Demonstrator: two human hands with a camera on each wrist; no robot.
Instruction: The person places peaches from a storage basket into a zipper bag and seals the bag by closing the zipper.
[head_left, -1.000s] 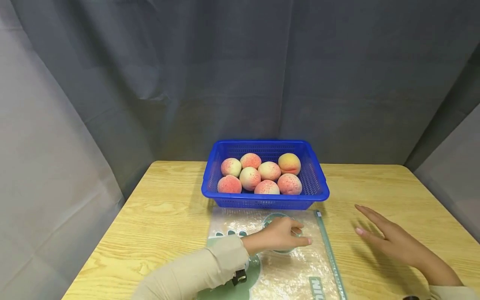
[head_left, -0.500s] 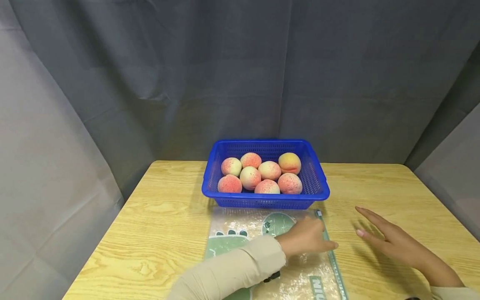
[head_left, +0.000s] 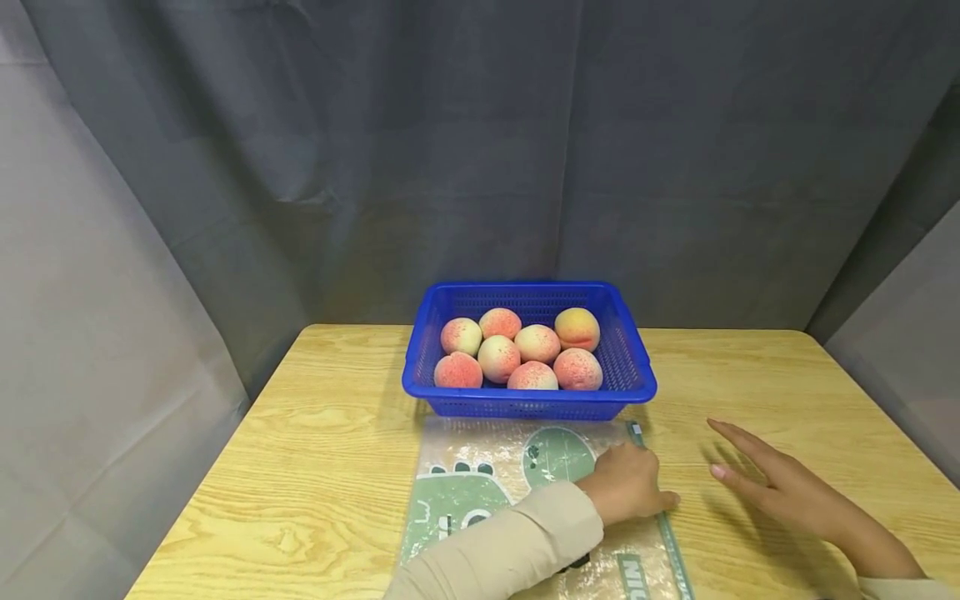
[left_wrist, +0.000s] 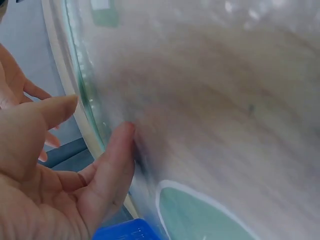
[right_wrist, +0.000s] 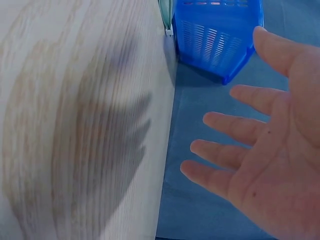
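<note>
A clear zip bag [head_left: 457, 492] with a green dinosaur print lies flat on the table, its green zip edge [head_left: 678, 558] to the right. My left hand [head_left: 624, 483] is over the bag near that edge. In the left wrist view, the fingertips of my left hand [left_wrist: 75, 170] touch the clear plastic [left_wrist: 225, 100], thumb apart from them and nothing pinched. Right of the bag, my right hand [head_left: 787, 492] hovers above the table with spread fingers, holding nothing. The palm of my right hand [right_wrist: 280, 150] shows in the right wrist view.
Behind the bag stands a blue plastic basket [head_left: 525, 404] holding several peaches [head_left: 537, 343]. The wooden table [head_left: 300, 467] extends to both sides. A dark grey curtain [head_left: 450, 150] hangs behind its back edge, with lighter cloth at the left and right.
My left hand has moved right across the bag, from the dinosaur's head to near the zip edge. The right hand, the basket and the peaches stay in place.
</note>
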